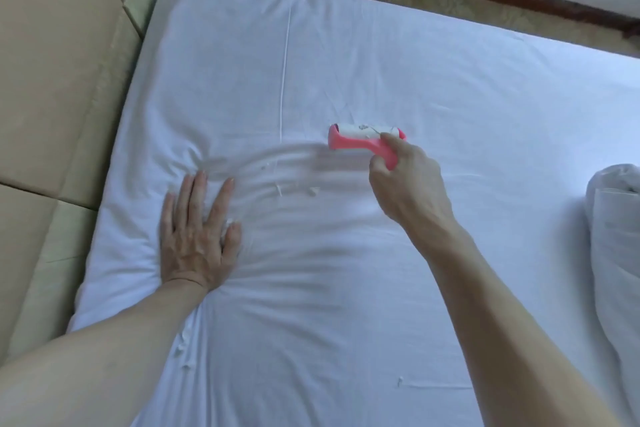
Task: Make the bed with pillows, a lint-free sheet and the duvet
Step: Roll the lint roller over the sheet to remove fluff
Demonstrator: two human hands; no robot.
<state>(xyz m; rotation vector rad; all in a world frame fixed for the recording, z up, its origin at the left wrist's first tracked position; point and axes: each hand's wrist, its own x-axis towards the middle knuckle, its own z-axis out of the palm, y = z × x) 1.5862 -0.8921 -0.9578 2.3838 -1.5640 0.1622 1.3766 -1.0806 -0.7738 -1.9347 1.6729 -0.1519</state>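
Gripping the lint roller (349, 140) in our right hand (405, 184), left hand (197, 236) flat on the sheet (346, 45), lint (313, 191) between them.

Flat sheet (398, 55) beyond lint roller (346, 144) runs open to far bed edge, and to roller's right too: free sweep room. Left of roller and nearer: left hand (199, 236) flat on sheet w/ wrinkle ridges fanning out, blocks that side. Further left, padded headboard (52, 80) walls it off. Near side of roller: right hand (405, 184) on handle, lint bits (313, 191) close by. Far right of roller: bunched duvet (616, 236) limits reach.
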